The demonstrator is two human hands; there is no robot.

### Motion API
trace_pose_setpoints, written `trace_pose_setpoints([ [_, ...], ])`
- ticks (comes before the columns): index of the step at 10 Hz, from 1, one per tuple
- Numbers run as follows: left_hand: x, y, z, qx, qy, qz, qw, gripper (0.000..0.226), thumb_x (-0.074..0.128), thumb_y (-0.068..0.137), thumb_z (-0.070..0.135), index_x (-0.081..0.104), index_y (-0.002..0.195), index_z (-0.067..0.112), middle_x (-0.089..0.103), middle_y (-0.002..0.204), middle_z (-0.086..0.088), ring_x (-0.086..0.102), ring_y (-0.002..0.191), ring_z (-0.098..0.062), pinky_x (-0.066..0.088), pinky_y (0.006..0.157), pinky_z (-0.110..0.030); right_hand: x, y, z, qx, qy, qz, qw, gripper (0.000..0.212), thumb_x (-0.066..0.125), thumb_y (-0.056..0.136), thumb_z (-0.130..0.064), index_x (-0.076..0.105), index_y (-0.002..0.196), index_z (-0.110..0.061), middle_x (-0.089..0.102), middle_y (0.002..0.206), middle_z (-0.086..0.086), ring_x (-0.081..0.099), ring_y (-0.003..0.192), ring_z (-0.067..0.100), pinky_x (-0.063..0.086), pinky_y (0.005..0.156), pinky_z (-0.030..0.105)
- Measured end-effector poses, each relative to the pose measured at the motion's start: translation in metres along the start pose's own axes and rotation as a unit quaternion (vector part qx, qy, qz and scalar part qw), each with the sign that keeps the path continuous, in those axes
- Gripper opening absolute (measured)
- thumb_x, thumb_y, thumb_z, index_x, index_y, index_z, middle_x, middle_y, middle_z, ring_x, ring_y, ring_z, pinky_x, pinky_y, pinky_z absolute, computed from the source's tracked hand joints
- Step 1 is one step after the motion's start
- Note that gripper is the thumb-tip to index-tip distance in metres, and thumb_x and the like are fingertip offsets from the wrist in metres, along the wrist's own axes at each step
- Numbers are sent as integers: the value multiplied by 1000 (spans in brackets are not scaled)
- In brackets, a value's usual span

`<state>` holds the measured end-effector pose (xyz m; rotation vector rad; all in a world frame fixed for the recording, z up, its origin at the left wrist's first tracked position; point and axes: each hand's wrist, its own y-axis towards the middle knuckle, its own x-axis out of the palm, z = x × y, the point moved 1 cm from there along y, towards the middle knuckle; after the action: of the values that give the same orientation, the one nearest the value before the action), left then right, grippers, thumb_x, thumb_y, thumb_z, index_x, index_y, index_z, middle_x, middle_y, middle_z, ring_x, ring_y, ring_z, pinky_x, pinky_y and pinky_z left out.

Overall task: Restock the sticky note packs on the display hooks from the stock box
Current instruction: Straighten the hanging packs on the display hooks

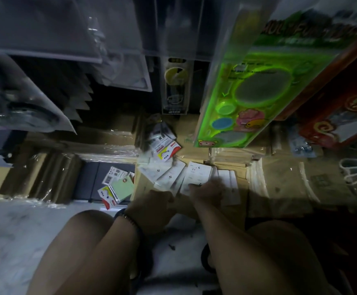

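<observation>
Person crouches; both hands, left hand (152, 204) and blurred right hand (207, 189), rest on fanned white sticky note packs (173, 175) at 12 o'clock, probably gathering them for hanging, grip unreadable.

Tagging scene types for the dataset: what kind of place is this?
Probably a stationery or variety shop aisle, seen at floor level. Carded goods hang overhead, like the green toy pack; sticky note packs lie loose on the floor, and both hands sort white packs on shrink-wrapped cardboard stock.
</observation>
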<state>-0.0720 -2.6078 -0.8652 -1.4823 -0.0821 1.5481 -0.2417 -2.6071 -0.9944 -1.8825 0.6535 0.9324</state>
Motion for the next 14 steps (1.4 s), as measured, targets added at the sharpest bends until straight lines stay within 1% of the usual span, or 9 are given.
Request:
trace_pose_setpoints([
  [2,10,11,-3,-89,-175,42,980,37,58,105,34,66,136,16,69,135,-9,64,125,-28,51,106,-38,-10,-7,-3,-34,128,-41,990,60,69,101,-21,43,152,-5,57,147,13,61,130,32,50,94,34],
  [4,5,0,6,-58,-156,63,984,33,55,106,43,67,131,25,68,134,-1,65,120,-21,54,98,-33,-33,0,15,-20,290,-76,954,27,67,99,-12,71,126,-8,74,124,8,72,103,28,59,72,32],
  [6,12,-6,7,-92,-218,106,966,47,62,102,48,58,141,22,68,135,-9,66,117,-25,55,97,-36,-46,-4,27,27,415,-177,892,16,71,95,-11,69,106,-23,76,116,6,74,99,32,65,83,53],
  [8,-16,-24,34,-45,-543,211,811,40,75,90,59,55,118,37,76,114,9,73,103,-15,62,87,-32,-93,-67,20,-179,414,-169,876,43,73,79,-27,74,122,-20,81,112,-1,77,107,26,60,99,55],
  [9,-26,-46,71,71,-639,174,746,45,77,98,31,50,134,36,75,119,11,73,110,-3,58,82,-16,-111,-108,29,-288,354,-98,884,34,60,93,-32,70,125,-28,78,117,-7,74,110,14,61,95,45],
  [10,-20,-59,87,112,-656,179,724,40,78,96,27,58,130,36,74,127,7,68,124,-9,53,102,-23,-136,-148,35,-350,336,-63,872,33,53,93,-17,68,120,-31,73,110,-9,71,105,6,61,91,37],
  [11,-17,-73,94,82,-682,194,701,23,74,96,26,67,113,12,72,99,-3,71,101,-19,57,86,-28,-159,-186,44,-373,326,-130,859,62,59,83,-4,59,137,-35,60,122,-10,62,115,-7,55,94,18],
  [12,-16,-94,99,66,-758,185,622,38,71,98,24,64,125,-1,73,109,-24,72,110,-43,59,86,-43,-175,-203,57,-367,340,-165,850,78,69,69,-29,54,144,-46,44,140,-9,52,129,-4,55,92,16],
  [14,-20,-144,101,96,-801,179,563,44,68,97,3,59,139,-4,69,131,-32,66,123,-49,52,106,-65,-208,-218,69,-403,372,-143,824,45,71,95,-20,69,135,-40,68,138,-12,63,128,2,55,105,30],
])
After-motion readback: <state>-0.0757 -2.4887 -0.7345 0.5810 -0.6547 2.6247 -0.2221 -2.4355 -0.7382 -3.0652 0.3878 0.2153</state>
